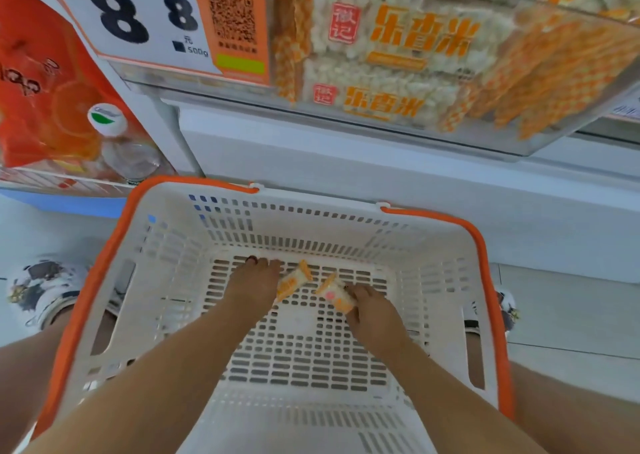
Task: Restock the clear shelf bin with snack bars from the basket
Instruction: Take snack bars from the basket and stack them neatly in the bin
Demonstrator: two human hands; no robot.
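Two bars lie at the bottom of the basket (180, 245), both hands down inside it. The left hand (254, 282) rests over the left bar (293, 282), fingers held together and stretched toward the far wall, touching the bar's near end; whether they pinch it I cannot tell. The right hand (369, 310) curls its fingers round the right bar (337, 294), tilted up off the slotted floor. Above, the clear bin (540, 83) juts off the shelf, packed with orange-and-white bars. A price sign (138, 20) reads 8 8 beside it.
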